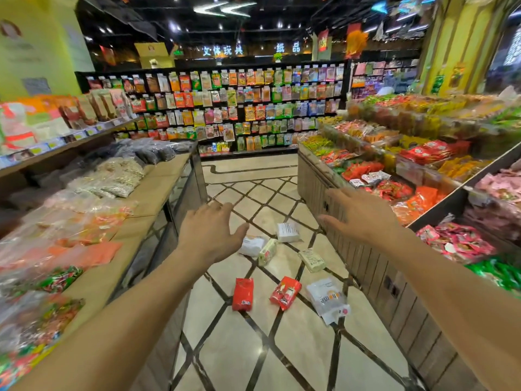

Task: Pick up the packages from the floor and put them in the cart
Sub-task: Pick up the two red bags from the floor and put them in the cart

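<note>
Wall signs (222, 50) "文体玩具" and "纸品"

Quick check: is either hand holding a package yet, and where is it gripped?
Nothing is held. The left hand and right hand are both open and empty; the packages, like the red pack, lie on the floor.

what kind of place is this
Most likely a supermarket snack aisle. A back wall rack is hung with rows of packaged snacks, open bins on the right hold loose wrapped sweets, and shelves with price tags run along the left. Packages lie on the tiled floor.
</note>
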Demonstrator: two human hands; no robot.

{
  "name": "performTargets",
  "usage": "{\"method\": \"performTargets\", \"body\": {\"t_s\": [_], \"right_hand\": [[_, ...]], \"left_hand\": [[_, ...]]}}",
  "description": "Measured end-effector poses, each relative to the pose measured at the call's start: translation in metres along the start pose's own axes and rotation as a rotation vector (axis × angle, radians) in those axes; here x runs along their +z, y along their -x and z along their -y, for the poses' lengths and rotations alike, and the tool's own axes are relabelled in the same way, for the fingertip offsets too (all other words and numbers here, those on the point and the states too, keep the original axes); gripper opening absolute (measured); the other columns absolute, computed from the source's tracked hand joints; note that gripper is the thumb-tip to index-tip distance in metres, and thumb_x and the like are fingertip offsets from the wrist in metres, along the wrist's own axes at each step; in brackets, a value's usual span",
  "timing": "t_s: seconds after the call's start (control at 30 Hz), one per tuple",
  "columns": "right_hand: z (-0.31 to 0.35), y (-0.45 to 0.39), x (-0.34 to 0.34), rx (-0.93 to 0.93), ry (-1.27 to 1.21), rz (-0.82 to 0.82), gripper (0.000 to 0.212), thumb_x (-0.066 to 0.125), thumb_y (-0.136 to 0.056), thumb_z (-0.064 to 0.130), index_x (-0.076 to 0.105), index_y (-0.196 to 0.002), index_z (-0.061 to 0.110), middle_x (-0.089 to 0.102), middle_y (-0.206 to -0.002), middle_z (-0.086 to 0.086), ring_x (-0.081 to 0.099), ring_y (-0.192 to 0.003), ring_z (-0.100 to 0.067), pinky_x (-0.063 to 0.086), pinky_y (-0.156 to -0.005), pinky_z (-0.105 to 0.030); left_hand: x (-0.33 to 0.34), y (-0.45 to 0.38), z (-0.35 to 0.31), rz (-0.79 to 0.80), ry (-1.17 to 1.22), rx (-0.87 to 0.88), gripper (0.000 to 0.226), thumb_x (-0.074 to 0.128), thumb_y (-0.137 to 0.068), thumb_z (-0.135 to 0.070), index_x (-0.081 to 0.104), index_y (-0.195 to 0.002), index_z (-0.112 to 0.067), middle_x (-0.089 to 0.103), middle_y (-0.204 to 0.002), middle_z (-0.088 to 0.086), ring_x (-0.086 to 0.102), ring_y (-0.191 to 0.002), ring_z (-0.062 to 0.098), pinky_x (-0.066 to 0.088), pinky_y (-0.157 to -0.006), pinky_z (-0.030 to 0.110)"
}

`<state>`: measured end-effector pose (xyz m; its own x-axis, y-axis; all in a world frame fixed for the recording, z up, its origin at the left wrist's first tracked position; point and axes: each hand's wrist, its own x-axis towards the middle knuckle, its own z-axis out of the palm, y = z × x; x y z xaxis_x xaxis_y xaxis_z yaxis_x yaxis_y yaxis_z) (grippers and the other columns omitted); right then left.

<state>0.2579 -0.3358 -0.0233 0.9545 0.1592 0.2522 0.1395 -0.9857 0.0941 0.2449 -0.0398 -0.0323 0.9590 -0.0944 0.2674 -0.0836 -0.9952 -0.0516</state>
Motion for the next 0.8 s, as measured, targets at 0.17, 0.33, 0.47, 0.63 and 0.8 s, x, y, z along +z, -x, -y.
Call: {"method": "performTargets", "body": {"t_s": [0.17,0.33,0.47,0.63,0.8], "right_hand": [[-0.015,-0.071,0.041,-0.002,-0.031,0.047,0.082,0.035,-0.097,0.077,0.033,-0.162,0.028,0.047,-0.158,-0.005,0.046,-0.143,-0.029,0.049,-0.109,-0.049],[-0.014,-0.146,0.089,-0.007,-0.015,0.068,0.08,0.039,-0.099,0.074,0.029,-0.164,0.029,0.045,-0.161,-0.002,0.046,-0.144,-0.029,0.048,-0.105,-0.046],[-0.003,-0.213,0.14,-0.003,-0.058,0.094,0.081,0.04,-0.099,0.074,0.025,-0.165,0.03,0.047,-0.159,-0.004,0.048,-0.141,-0.029,0.054,-0.1,-0.046],[0.018,-0.286,0.205,0.076,-0.166,0.135,0.076,0.04,-0.099,0.073,0.029,-0.164,0.033,0.049,-0.157,0.002,0.048,-0.141,-0.026,0.052,-0.101,-0.044],[0.026,-0.338,0.266,0.111,-0.141,0.255,0.075,0.038,-0.101,0.072,0.027,-0.165,0.035,0.048,-0.16,0.002,0.049,-0.142,-0.026,0.053,-0.1,-0.044]], "left_hand": [[0.036,-0.068,0.003,0.067,0.007,-0.021,0.068,0.041,-0.101,-0.066,0.045,-0.154,-0.023,0.06,-0.144,0.006,0.053,-0.135,0.028,0.041,-0.109,0.045],[0.089,-0.139,0.019,0.088,0.016,-0.017,0.069,0.041,-0.101,-0.067,0.046,-0.154,-0.023,0.057,-0.15,0.005,0.051,-0.139,0.027,0.039,-0.113,0.047],[0.136,-0.203,0.041,0.111,0.048,-0.028,0.07,0.041,-0.101,-0.068,0.045,-0.154,-0.022,0.056,-0.151,0.006,0.05,-0.14,0.028,0.038,-0.114,0.046],[0.194,-0.288,0.074,0.141,0.139,-0.024,0.063,0.044,-0.102,-0.063,0.05,-0.147,-0.019,0.066,-0.133,0.006,0.057,-0.128,0.029,0.044,-0.101,0.043],[0.251,-0.357,0.102,0.244,0.156,-0.041,0.063,0.045,-0.102,-0.062,0.051,-0.146,-0.017,0.066,-0.132,0.009,0.059,-0.126,0.031,0.045,-0.098,0.044]]}}
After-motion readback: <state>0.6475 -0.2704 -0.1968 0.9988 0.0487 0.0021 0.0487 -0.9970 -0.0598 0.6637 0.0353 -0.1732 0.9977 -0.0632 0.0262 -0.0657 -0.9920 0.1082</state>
